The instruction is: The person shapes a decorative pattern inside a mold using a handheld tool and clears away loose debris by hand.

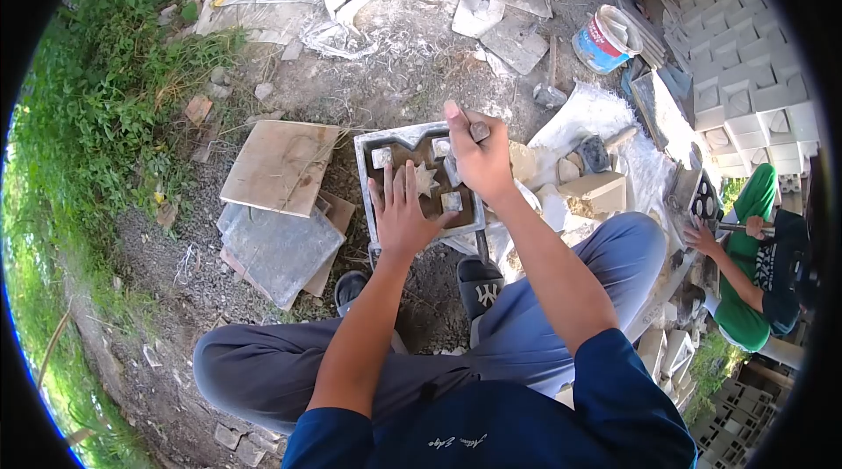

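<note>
Between my feet sits a grey block mould [360, 162] with a notched far edge. Inside it are pale square blocks near the corners and a star-shaped piece [424, 180] in the middle. My left hand [402, 210] lies over the mould's near left part, palm down with fingers spread. Above the mould's right side, my right hand [482, 158] is closed round a tool with a round handle end [480, 131]. A flat grey part shows below that fist, but most of the tool is hidden.
Left of the mould, a brown board [279, 166] lies on stacked grey slabs [285, 250]. A trowel [479, 11], paint bucket [605, 39] and white sack [579, 118] lie beyond. At right, a co-worker [754, 259] handles another mould [702, 197]. Pale blocks [745, 48] form a stack.
</note>
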Action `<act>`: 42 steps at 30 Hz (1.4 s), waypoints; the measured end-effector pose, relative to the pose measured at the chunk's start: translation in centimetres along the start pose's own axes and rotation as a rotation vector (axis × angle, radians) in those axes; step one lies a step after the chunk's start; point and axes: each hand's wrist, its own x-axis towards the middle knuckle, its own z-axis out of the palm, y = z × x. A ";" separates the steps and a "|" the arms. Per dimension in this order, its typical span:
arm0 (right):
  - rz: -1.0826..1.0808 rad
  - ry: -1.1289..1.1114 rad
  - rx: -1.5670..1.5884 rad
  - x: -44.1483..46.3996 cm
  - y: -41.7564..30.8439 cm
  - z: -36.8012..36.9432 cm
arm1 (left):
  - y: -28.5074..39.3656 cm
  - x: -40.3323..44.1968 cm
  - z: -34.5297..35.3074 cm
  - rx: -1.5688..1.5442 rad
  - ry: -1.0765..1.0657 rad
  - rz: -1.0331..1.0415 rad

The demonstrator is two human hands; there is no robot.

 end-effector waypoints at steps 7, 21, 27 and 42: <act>-0.047 -0.009 -0.031 1.4 0.8 0.5 | 0.2 0.3 -0.2 -0.010 0.034 -0.007; 0.006 0.068 0.186 0.4 5.1 0.3 | -0.2 0.0 0.1 -0.022 0.056 0.032; -0.015 0.281 0.153 -0.3 4.8 0.7 | -0.2 0.1 -0.1 -0.013 0.057 0.030; -0.063 0.185 0.081 -0.3 1.4 0.6 | 0.0 0.2 -0.1 -0.043 0.103 0.022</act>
